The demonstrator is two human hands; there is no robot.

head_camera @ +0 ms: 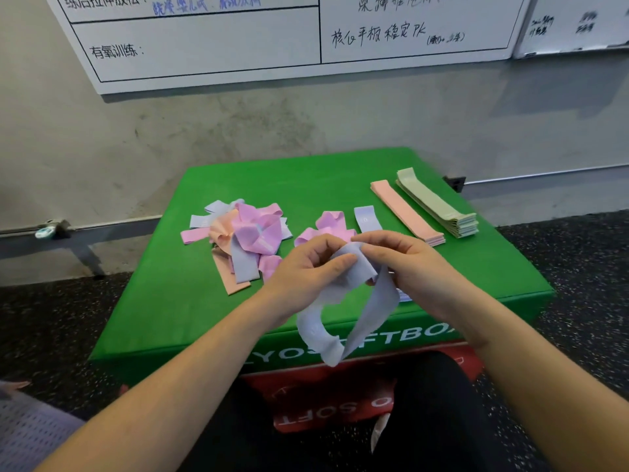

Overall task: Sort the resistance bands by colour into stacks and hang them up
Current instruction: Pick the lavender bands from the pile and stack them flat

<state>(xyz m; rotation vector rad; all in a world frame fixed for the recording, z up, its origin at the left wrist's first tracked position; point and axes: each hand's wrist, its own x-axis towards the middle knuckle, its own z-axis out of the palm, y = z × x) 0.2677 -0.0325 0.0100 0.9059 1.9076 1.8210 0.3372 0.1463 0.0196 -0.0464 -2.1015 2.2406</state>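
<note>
A lavender resistance band [354, 311] hangs as a loop over the front edge of the green soft box [323, 185]. My left hand [306, 270] and my right hand [408, 264] both pinch its upper end between thumb and fingers. On the box's left lies a tangled pile of pink, peach and lavender bands [241, 236]. A crumpled pink band [326, 226] and a flat lavender band [367, 218] lie just behind my hands. At the right stand a neat peach stack [405, 211] and a taller pale green stack [439, 206].
The green box sits on a red soft box [340, 400], close to a grey wall with whiteboards [238, 46]. Dark speckled rubber floor [578, 284] surrounds it. A metal bracket [54, 229] juts out of the wall at the left. My dark-clothed legs are below.
</note>
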